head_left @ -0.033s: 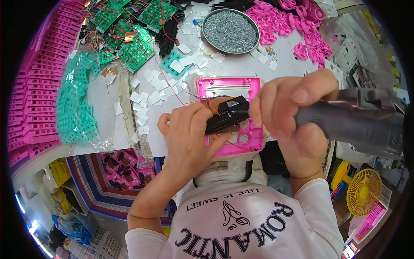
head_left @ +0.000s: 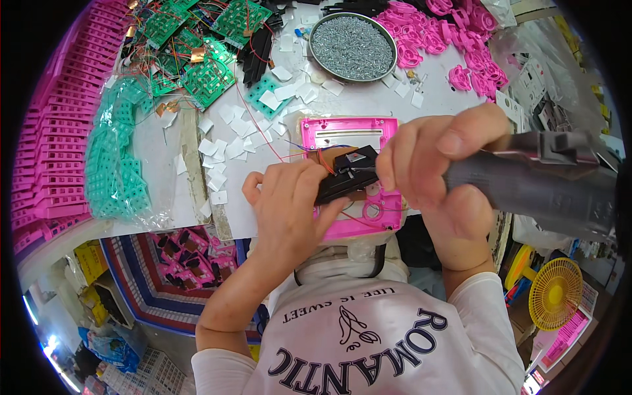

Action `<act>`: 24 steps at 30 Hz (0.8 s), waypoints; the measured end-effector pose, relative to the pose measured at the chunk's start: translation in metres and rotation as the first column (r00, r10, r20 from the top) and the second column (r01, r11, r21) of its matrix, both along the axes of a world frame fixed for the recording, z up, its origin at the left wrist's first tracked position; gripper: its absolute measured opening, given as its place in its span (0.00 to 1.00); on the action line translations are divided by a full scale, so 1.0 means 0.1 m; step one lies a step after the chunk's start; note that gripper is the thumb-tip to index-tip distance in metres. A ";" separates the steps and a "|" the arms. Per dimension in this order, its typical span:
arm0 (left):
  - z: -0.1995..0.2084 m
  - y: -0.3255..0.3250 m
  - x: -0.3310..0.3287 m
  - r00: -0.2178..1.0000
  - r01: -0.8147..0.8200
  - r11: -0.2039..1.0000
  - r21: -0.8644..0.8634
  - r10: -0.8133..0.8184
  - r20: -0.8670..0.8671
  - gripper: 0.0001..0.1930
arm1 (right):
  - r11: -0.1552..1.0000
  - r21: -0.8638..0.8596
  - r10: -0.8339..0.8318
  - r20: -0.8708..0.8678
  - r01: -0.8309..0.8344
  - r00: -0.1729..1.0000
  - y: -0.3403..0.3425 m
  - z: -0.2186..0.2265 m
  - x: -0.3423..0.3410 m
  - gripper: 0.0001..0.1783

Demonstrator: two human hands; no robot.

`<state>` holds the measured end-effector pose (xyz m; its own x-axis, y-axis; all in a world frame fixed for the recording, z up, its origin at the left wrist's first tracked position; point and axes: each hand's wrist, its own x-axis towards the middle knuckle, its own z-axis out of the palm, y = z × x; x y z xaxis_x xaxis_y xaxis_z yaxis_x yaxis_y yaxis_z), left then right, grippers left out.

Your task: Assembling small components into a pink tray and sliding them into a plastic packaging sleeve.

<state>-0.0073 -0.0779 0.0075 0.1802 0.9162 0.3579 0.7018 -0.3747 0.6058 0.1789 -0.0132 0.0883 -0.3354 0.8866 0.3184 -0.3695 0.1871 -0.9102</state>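
Note:
A pink plastic casing [head_left: 388,224] lies on the table in front of me, with wires and a brown board partly showing inside. Over it sits a black plastic part [head_left: 337,187], slightly tilted, with a small silver piece on top. My left hand [head_left: 287,201] grips the near left end of that part, thumb along its lower edge. In my right hand [head_left: 444,164] is a dark grey power screwdriver [head_left: 533,181], held sideways. Its bit points left to the black part; my fingers hide some of the tip's surroundings.
Beyond the casing stands a round tin of screws [head_left: 352,49]. Green circuit boards [head_left: 207,72] with wires pile up at the far left, white square pads [head_left: 230,141] lie scattered nearer. Teal rubber keypads [head_left: 115,164], stacked pink casings [head_left: 56,131] and pink rings [head_left: 474,72] flank the work area.
The screwdriver and my right hand have shifted very slightly to the left. My left hand and the black part have barely moved.

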 end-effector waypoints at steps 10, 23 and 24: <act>-0.15 0.06 -0.08 0.997 0.076 0.997 0.018 -0.076 0.001 0.27 | 0.976 0.190 0.127 -0.108 -0.105 0.986 0.14 -0.32 -0.14 0.20; -0.17 0.07 -0.06 0.996 0.088 0.996 0.031 -0.088 0.006 0.26 | 0.987 0.121 0.089 0.121 -0.104 0.989 0.03 -0.22 -0.16 0.21; -0.16 0.07 -0.06 0.996 0.086 0.996 0.035 -0.086 0.013 0.26 | 0.986 0.125 0.091 0.121 -0.106 0.988 0.03 -0.23 -0.17 0.20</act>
<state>-0.0134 -0.0707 -0.0089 0.2524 0.8848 0.3917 0.6575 -0.4538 0.6014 0.1619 -0.0097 0.0654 -0.4603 0.8006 0.3836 -0.2866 0.2750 -0.9177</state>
